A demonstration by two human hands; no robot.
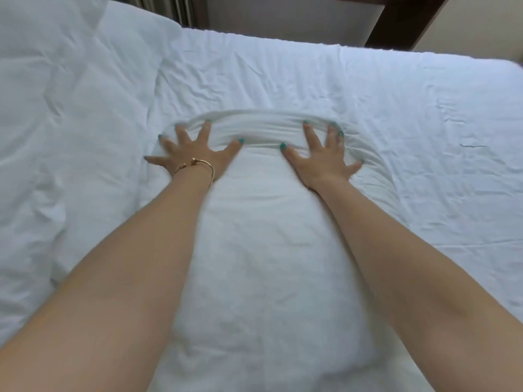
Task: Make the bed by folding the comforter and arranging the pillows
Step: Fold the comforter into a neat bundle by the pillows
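**Pressing the pillow flat on the bed**

We have a white pillow (pixel 263 250) lying lengthwise in front of us on the white sheet (pixel 410 114), its far end pointing toward the dark headboard (pixel 396 21). To the left of the pillow the comforter (pixel 56 108) sits in a rumpled heap, so we judge the folding is not done yet. The pillow does not look to be in its final place, well short of the headboard, and the sheet around it is wrinkled. We cannot tell whether another pillow is part of the heap.

Both our arms reach straight out over the pillow. Our left hand (pixel 195 157), with a gold bracelet (pixel 198 165) at the wrist, lies palm down on the pillow's far left corner, fingers spread wide and straight, gripping nothing. Our right hand (pixel 322 157) mirrors it on the far right corner, fingers equally splayed, pressing the fabric, which bunches into a ridge between the two.
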